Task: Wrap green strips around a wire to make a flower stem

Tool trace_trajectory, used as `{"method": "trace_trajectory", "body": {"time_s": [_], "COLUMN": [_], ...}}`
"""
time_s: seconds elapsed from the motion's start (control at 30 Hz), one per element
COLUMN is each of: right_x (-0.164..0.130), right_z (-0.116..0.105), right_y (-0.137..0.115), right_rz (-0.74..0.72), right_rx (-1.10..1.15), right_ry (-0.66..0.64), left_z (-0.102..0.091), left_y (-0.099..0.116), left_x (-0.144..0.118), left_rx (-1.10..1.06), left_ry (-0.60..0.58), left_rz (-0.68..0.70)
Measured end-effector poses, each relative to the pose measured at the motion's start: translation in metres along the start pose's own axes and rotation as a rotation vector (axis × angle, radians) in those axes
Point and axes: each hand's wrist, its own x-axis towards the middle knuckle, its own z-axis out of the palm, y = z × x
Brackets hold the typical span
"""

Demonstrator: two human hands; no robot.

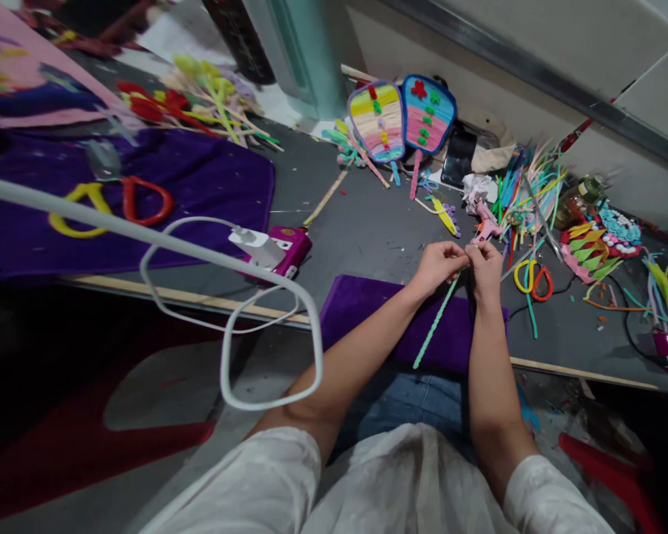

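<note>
A mint-green pipe cleaner (436, 324), twisted or crimped along its length, hangs from my fingertips down over a folded purple cloth (390, 315). My left hand (442, 265) pinches it near its upper end. Right beside it, my right hand (485, 268) is closed too, thumb and finger meeting the left fingertips at that same end; the exact tip is hidden. Just behind my hands lies a pink glue gun (487, 221). To their right are scissors (533, 280) with yellow and red loop handles.
Fan-shaped pipe-cleaner crafts (377, 122) lean at the back beside a mint-coloured container (312, 59). Loose pipe cleaners (534, 185) crowd the right. Leftward lie a larger purple cloth (217, 174), a magenta power strip (295, 245) with a white plug, and a white curved bar (272, 406).
</note>
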Motion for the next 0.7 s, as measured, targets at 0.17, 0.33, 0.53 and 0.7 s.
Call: {"method": "trace_trajectory", "body": {"time_s": [0.17,0.33,0.53,0.7], "right_x": [-0.003,-0.005,-0.004,-0.004], "right_z": [-0.001,-0.002,-0.005,-0.006], "right_y": [-0.004,-0.011,-0.012,-0.013], "right_rz": [0.088,0.269,0.346,0.361], "right_rx": [0.033,0.183,0.316,0.332], "right_ry": [-0.061,-0.130,-0.229,-0.245], "left_z": [-0.002,-0.007,-0.010,-0.011], "left_y": [0.001,0.001,0.000,0.001], "left_x": [0.000,0.002,0.004,0.003], "left_rx": [-0.056,-0.244,-0.433,-0.441], "left_ry": [-0.011,-0.096,-0.213,-0.287], "left_rz": [-0.012,-0.086,-0.193,-0.240]}}
